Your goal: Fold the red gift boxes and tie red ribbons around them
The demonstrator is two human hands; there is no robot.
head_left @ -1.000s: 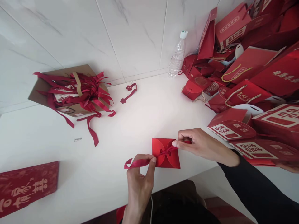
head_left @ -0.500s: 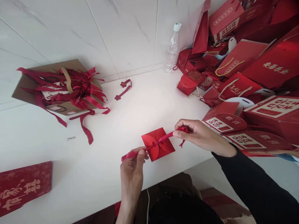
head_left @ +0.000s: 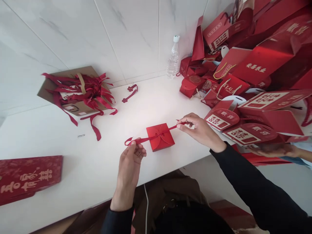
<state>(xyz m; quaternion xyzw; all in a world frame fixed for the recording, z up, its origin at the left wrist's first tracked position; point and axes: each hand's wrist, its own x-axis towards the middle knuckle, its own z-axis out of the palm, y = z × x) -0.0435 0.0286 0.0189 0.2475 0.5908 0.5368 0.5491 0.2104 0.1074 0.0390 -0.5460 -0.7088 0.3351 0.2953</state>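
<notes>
A small red gift box (head_left: 158, 144) with curved overlapping top flaps sits on the white table in front of me. A dark red ribbon (head_left: 147, 139) runs across its top, passing through the holes in the flaps. To the left of the box, my left hand (head_left: 130, 161) pinches one end of the ribbon, and a loop of it sticks out past the fingertips. My right hand (head_left: 196, 127) pinches the other end, up and to the right of the box. Between both hands the ribbon is stretched nearly straight.
Behind on the left stands a cardboard box (head_left: 95, 72) full of red ribbons. A cut ribbon piece (head_left: 130, 94) and a plastic bottle (head_left: 173, 60) are near the wall. Red gift boxes (head_left: 260, 65) crowd the right, where another person's hand (head_left: 273, 150) shows. A red printed box (head_left: 31, 177) lies left.
Both hands have pulled the ribbon ends farther out, the right hand's bunched ribbon now mostly gone from sight. My view has shifted slightly. The gift box looks a little taller.
</notes>
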